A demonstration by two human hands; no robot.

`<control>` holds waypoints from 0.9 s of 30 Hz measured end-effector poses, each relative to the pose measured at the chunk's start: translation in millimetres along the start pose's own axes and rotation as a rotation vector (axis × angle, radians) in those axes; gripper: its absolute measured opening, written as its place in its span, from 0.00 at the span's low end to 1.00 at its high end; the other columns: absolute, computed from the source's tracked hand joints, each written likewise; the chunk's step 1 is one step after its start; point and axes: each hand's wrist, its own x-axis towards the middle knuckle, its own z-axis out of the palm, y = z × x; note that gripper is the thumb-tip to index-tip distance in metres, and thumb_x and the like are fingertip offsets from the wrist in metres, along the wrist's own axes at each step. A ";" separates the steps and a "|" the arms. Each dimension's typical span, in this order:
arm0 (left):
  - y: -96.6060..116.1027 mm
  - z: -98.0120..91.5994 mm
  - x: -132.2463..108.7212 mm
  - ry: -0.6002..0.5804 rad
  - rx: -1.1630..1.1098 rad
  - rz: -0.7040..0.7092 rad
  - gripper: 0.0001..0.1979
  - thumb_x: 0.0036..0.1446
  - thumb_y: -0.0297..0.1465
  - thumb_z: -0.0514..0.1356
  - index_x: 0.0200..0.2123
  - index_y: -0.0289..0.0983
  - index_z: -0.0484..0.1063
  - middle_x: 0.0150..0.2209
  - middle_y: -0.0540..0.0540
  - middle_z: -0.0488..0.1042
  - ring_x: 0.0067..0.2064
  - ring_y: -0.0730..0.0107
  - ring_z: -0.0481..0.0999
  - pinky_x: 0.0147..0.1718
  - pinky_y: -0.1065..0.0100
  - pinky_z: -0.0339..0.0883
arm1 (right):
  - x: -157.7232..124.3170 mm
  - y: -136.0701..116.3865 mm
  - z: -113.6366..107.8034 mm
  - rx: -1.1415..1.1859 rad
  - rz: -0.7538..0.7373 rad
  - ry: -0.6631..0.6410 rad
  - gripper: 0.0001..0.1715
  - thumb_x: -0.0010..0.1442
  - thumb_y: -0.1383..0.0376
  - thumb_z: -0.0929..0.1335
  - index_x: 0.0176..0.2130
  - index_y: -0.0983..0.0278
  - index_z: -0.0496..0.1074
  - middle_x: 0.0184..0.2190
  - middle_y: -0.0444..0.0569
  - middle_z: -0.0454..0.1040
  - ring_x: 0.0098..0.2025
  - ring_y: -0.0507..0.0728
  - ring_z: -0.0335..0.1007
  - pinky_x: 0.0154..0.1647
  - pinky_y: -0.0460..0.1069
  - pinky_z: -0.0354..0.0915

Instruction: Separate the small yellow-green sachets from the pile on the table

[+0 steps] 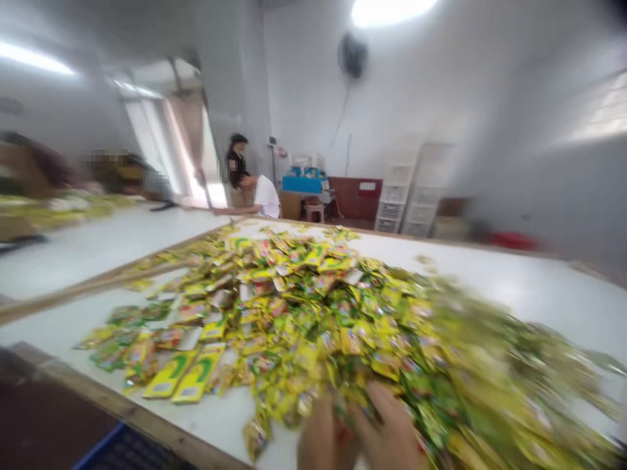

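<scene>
A big heap of small yellow and green sachets (313, 307) covers a white table (514, 281). At the bottom edge my left hand (318, 437) and my right hand (394, 434) reach into the near side of the heap, close together. Both are smeared by motion, so I cannot make out their fingers or whether they hold a sachet. Two larger flat yellow packets (189, 375) lie at the heap's near left.
A wooden rim (98, 398) edges the table, with a blue crate (122, 450) below it. Other people (264, 196) work at the far end and at a second table (98, 241) on the left. Stacked white crates (406, 196) stand against the back wall.
</scene>
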 end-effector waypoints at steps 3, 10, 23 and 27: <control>11.3 28.5 -9.5 0.032 -0.040 0.100 0.18 0.46 0.29 0.63 0.44 0.38 0.72 0.38 0.41 0.77 0.42 0.50 0.76 0.43 0.55 0.68 | -2.4 9.0 -35.8 -0.104 0.063 -0.185 0.06 0.57 0.68 0.67 0.33 0.62 0.76 0.31 0.46 0.75 0.35 0.54 0.70 0.36 0.45 0.62; 24.7 60.5 -30.5 -0.241 -0.372 0.049 0.21 0.46 0.32 0.66 0.46 0.38 0.69 0.40 0.44 0.74 0.41 0.55 0.75 0.40 0.59 0.68 | 0.4 22.3 -87.1 -0.223 0.126 -0.421 0.05 0.50 0.72 0.71 0.31 0.64 0.75 0.30 0.44 0.72 0.32 0.53 0.66 0.32 0.44 0.56; -2.5 30.4 -28.6 -0.510 -0.856 -0.052 0.14 0.51 0.35 0.67 0.41 0.38 0.73 0.39 0.45 0.78 0.43 0.61 0.76 0.42 0.66 0.69 | -5.9 9.6 -60.1 -0.344 -0.079 -0.435 0.03 0.57 0.68 0.71 0.34 0.62 0.77 0.32 0.45 0.72 0.36 0.53 0.66 0.36 0.45 0.57; -7.1 31.8 -26.6 -0.524 -0.929 -0.070 0.12 0.51 0.34 0.68 0.39 0.37 0.76 0.38 0.45 0.79 0.43 0.59 0.76 0.42 0.66 0.69 | -10.8 6.9 -54.7 -0.394 -0.077 -0.418 0.02 0.58 0.68 0.70 0.33 0.63 0.76 0.32 0.46 0.72 0.36 0.54 0.65 0.37 0.46 0.57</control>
